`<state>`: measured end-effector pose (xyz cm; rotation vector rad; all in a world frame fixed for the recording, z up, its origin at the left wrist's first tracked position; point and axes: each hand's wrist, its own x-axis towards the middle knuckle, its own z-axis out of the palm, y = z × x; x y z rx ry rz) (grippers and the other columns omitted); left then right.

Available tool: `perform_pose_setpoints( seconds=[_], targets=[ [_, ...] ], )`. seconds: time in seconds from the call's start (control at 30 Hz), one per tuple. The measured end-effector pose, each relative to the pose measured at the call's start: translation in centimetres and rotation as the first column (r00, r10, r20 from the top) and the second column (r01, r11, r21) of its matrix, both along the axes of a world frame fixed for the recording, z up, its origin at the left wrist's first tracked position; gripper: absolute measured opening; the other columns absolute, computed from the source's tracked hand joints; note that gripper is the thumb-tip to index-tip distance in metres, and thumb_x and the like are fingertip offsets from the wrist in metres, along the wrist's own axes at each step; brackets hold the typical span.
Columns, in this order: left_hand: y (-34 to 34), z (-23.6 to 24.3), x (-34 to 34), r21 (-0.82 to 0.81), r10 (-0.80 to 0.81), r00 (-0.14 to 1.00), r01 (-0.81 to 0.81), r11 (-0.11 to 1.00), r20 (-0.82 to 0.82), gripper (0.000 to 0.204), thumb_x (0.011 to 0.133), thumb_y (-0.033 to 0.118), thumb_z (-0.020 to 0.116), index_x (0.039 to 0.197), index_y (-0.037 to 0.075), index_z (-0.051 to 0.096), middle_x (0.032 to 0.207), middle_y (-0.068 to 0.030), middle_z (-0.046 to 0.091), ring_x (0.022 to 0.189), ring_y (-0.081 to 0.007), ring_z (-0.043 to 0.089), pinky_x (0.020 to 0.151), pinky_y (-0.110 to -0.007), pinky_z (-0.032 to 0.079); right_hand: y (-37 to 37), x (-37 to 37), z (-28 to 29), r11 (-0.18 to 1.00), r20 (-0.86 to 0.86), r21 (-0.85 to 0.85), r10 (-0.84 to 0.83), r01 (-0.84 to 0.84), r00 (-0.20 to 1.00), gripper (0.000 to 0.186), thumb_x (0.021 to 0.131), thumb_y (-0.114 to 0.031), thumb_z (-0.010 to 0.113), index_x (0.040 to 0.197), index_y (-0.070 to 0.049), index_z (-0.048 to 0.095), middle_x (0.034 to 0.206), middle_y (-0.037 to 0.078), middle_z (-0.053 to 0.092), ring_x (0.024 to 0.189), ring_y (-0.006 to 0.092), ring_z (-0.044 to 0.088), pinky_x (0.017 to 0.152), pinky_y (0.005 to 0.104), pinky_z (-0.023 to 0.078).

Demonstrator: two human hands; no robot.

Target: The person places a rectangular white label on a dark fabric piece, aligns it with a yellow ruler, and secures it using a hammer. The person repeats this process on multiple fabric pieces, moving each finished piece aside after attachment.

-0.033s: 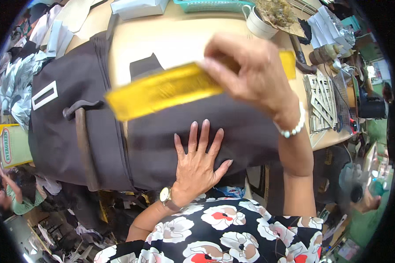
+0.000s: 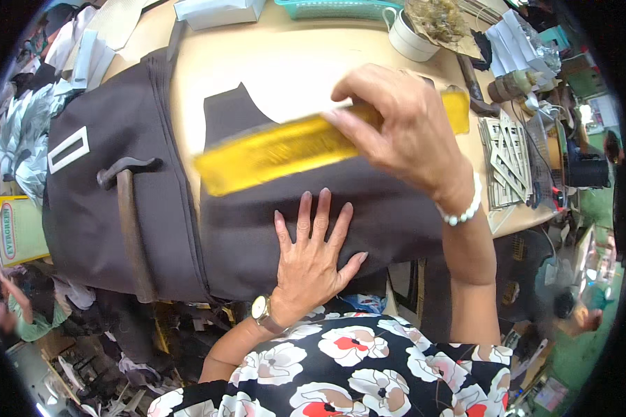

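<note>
My left hand (image 2: pixel 313 267) lies flat with fingers spread on a dark brown sheet of fabric or leather (image 2: pixel 247 236). Above the far part of that sheet, my right hand (image 2: pixel 407 135) grips a long, flat yellow bar (image 2: pixel 271 156), blurred by motion and tilted with its left end nearer me. The bar's middle is hidden behind my fingers. To the left is a stack of similar dark sheets (image 2: pixel 94 215). On this stack rest a hammer with a wooden handle (image 2: pixel 131 222) and a white rectangular frame (image 2: pixel 85 140).
A teal basket (image 2: pixel 341 10) and a white box (image 2: pixel 219 14) stand at the far edge. At far right are a white mug (image 2: pixel 414 47), another hammer-like tool (image 2: pixel 473 83), a thread spool (image 2: pixel 509 88) and several cream slotted templates (image 2: pixel 501 160). Crumpled pale paper (image 2: pixel 31 139) lies far left.
My right hand and the yellow bar have shifted slightly right and toward me, baring more of the sheet's far corner. My left hand stays in place.
</note>
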<state>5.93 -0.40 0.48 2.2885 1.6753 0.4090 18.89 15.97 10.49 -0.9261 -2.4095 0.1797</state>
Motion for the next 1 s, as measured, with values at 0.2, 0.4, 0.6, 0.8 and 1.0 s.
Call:
perform_pose_setpoints(
  seconds=[0.2, 0.4, 0.6, 0.8, 1.0],
  targets=[
    [-0.9, 1.7, -1.9, 0.250, -0.089, 0.976, 0.037, 0.968, 0.199, 0.062, 0.078, 0.040, 0.067, 0.126, 0.001, 0.057, 0.136, -0.0254, 0.046, 0.129, -0.0420, 0.039, 0.106, -0.054, 0.028, -7.6, 7.4, -5.7, 0.795, -0.042, -0.205, -0.590, 0.571, 0.806, 0.047, 0.087, -0.028, 0.062, 0.125, -0.001, 0.052, 0.127, 0.021, 0.051, 0.120, 0.0357, 0.048, 0.101, 0.0428, 0.038],
    [0.2, 0.0, -6.1, 0.078, 0.290, 0.953, -0.284, 0.956, -0.084, 0.073, 0.087, 0.039, 0.058, 0.144, 0.003, 0.031, 0.150, -0.0227, 0.024, 0.140, -0.0388, 0.020, 0.112, -0.054, 0.015, -11.8, 11.1, -10.6, 0.659, 0.239, -0.113, -0.708, 0.744, 0.664, 0.061, 0.094, -0.041, 0.049, 0.141, -0.004, 0.038, 0.146, 0.020, 0.034, 0.137, 0.0376, 0.028, 0.112, 0.0495, 0.019],
    [-0.1, 0.0, -5.2, 0.067, 0.278, 0.954, -0.272, 0.960, -0.109, 0.075, 0.089, 0.040, 0.056, 0.146, 0.003, 0.026, 0.151, -0.0200, 0.024, 0.141, -0.0363, 0.019, 0.113, -0.051, 0.013, -12.1, 12.5, -10.5, 0.655, 0.255, -0.081, -0.715, 0.751, 0.651, 0.061, 0.093, -0.042, 0.051, 0.141, -0.005, 0.039, 0.146, 0.019, 0.036, 0.137, 0.0375, 0.029, 0.112, 0.0485, 0.019],
    [-1.5, -0.1, -5.9, 0.034, 0.307, 0.949, -0.305, 0.952, -0.078, 0.075, 0.087, 0.037, 0.060, 0.144, -0.001, 0.029, 0.150, -0.0226, 0.026, 0.140, -0.0379, 0.021, 0.112, -0.055, 0.014, -12.4, 11.3, -10.6, 0.653, 0.266, -0.077, -0.715, 0.754, 0.646, 0.062, 0.092, -0.043, 0.051, 0.140, -0.004, 0.040, 0.146, 0.021, 0.035, 0.136, 0.0393, 0.028, 0.112, 0.0505, 0.020],
    [-1.4, 1.8, -5.7, -0.057, 0.346, 0.937, -0.349, 0.935, -0.055, 0.071, 0.084, 0.023, 0.059, 0.143, -0.003, 0.029, 0.149, -0.0233, 0.027, 0.140, -0.0392, 0.022, 0.111, -0.056, 0.016, -12.3, 10.8, -9.2, 0.659, 0.138, -0.171, -0.720, 0.733, 0.680, 0.057, 0.089, -0.029, 0.059, 0.136, 0.001, 0.043, 0.142, 0.022, 0.039, 0.133, 0.0402, 0.033, 0.110, 0.0486, 0.025]
  ],
)
